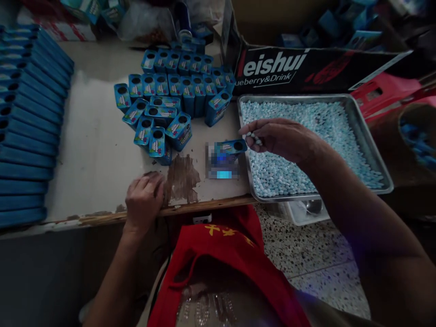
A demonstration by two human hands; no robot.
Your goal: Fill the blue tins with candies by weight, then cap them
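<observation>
My right hand [275, 138] is closed on a few small pale blue candies [254, 138], pinched at its fingertips above the left side of a metal tray [374, 150]. The tray holds a layer of the same candies. Just left of these fingertips stands a small blue tin [233, 146] with a dark round hole in its top; its front is partly blurred out. My left hand [145, 193] rests at the table's front edge with its fingers curled in, and nothing shows in it. Several similar blue tins [158, 147] stand grouped beyond it.
A long stack of blue tins [30, 136] lines the table's left side. Behind the tray is a black printed carton [272, 68] with blue packs inside. A clear bag [148, 22] lies at the back. Red plastic [384, 93] and a brown container [391, 136] flank the tray's right.
</observation>
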